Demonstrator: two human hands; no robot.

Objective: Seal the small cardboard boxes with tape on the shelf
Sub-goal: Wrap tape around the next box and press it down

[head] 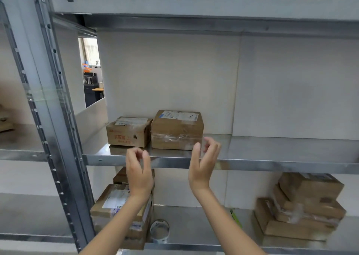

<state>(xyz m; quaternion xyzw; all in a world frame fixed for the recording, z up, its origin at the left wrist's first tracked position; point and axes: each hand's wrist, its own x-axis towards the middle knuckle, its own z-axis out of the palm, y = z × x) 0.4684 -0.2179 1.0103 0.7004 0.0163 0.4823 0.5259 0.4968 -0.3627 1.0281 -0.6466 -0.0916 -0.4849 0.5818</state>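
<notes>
A metal shelf (pixel 272 158) runs across the middle, and its front edge is just behind the two raised hands. On it sit two small cardboard boxes, side by side and touching. The left box (pixel 128 132) is lower, with red print on its front and a white label on top. The right box (pixel 176 130) is taller. It has a white label on top and shiny clear tape across its front. Both boxes sit near the front edge, on the left part of the shelf. To their right the shelf is bare all the way along, and there is lots of room above them up to the next shelf. A white wall panel (pixel 174 70) stands behind them. A thick metal post (pixel 48 99) stands at the left.

The left hand (pixel 138 169) is held up in front of the shelf edge, below the gap between the two boxes. Its fingers are curled in loosely toward the thumb and hold nothing that can be seen. The right hand (pixel 204 163) is up by the lower right corner of the right box. Its fingers are bent over the thumb with a gap between. It is blurry there, so I cannot tell if it holds a bit of clear tape.

On the shelf below are a stack of boxes (pixel 118 212) at the left, a tape roll (pixel 159 230) beside it, and more boxes (pixel 301 206) at the right.
</notes>
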